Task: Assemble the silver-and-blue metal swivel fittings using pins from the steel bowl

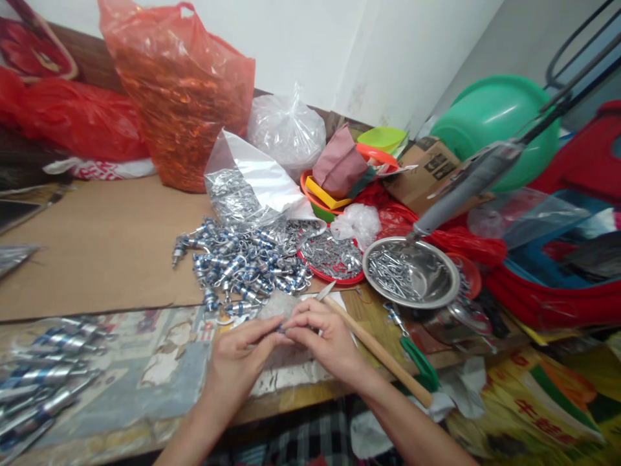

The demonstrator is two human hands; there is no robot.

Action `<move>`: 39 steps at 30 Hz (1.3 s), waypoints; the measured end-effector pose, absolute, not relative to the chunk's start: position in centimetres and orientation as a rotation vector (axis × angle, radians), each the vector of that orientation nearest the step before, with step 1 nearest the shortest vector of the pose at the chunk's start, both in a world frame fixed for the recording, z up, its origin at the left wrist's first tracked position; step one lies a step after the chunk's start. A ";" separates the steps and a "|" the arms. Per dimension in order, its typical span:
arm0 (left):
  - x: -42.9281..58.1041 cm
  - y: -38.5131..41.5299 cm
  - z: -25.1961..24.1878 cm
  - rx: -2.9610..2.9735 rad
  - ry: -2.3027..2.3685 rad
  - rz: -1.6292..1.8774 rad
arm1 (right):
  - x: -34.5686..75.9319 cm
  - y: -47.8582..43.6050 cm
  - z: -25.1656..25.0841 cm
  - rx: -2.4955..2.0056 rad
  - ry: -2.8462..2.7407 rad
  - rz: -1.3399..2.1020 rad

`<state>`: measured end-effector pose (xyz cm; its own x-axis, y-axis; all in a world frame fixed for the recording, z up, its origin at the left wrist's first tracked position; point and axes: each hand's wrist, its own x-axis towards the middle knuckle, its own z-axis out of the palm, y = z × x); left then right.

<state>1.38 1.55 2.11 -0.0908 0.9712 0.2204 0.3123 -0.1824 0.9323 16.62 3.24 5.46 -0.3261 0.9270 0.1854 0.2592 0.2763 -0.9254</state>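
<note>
My left hand (240, 353) and my right hand (323, 333) meet at the table's front edge, fingertips pinched together around something small that the fingers mostly hide. Just behind them spreads a pile of blue and silver metal swivel pieces (247, 262) with rings. Beside my right hand lies a hammer (383, 356) with a wooden handle, its metal head pointing away from me. A red plate (359, 281) of small silver metal parts sits beyond my right hand. To its right stands a steel bowl (449, 278) with metal pins in it.
At the left front lie larger blue and silver metal pieces (53, 369). Cardboard (121, 259) covers the back left. Behind stand a full red bag (179, 97) and an open clear bag of silver parts (233, 194). A grey-handled tool (466, 188) reaches over the bowl; a green-handled item (420, 366) hangs near the edge.
</note>
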 end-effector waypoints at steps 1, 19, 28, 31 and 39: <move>1.4 1.5 2.1 1.567 1.401 1.319 | 16.6 3.2 5.5 -1.088 -1.767 1.076; 0.9 1.5 4.2 1.533 1.435 1.163 | 19.2 2.9 6.1 -0.414 -2.405 -0.215; 1.3 0.8 4.7 1.647 1.434 1.201 | 19.1 2.8 6.0 -0.359 -2.396 -0.316; 1.3 0.8 4.7 1.671 1.420 1.178 | 19.1 2.5 6.0 -0.400 -2.384 -0.258; 1.1 0.8 5.2 1.829 1.393 1.138 | 19.2 2.0 6.2 -0.377 -2.386 -0.267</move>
<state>1.07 0.75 5.20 0.0963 0.9535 0.2855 0.4704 -0.2964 0.8312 19.21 2.03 6.24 -0.7151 0.1959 0.6710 0.3391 0.9366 0.0880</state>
